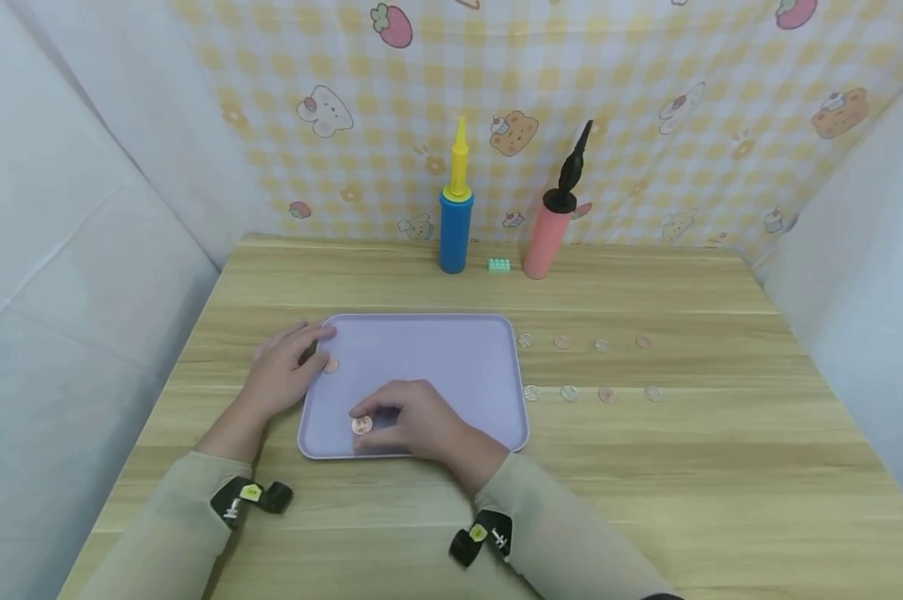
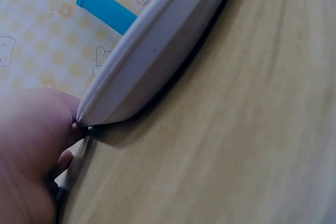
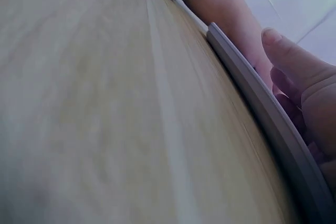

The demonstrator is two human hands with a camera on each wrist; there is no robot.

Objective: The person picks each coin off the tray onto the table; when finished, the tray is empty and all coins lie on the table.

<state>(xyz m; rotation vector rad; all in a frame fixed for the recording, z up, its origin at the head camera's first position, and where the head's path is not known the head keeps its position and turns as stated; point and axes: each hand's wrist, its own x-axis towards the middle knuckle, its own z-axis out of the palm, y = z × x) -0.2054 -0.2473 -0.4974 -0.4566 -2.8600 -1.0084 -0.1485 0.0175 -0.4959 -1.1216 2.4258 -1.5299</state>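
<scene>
A lilac tray [image 1: 451, 350] lies on the table. My left hand [image 1: 279, 371] rests over its left rim, thumb and forefinger reaching just inside beside a copper-coloured coin [image 1: 331, 365]. In the left wrist view the left hand [image 2: 34, 150] touches the tray's corner [image 2: 121, 95]. Low over the tray's front left, my right hand [image 1: 421, 421] has its thumb and forefinger spread around a second copper-coloured coin [image 1: 361, 425]. That coin lies face up close to the forefinger tip. The right wrist view shows the right thumb [image 3: 289, 53] straight, above the tray rim [image 3: 252, 85].
To the tray's right, several copper and silver coins [image 1: 606, 396] lie in two rows. At the back stand a blue and yellow hand pump [image 1: 455, 225] and a pink and black one [image 1: 549, 237], with a small mint-green toy brick [image 1: 499, 265] between them.
</scene>
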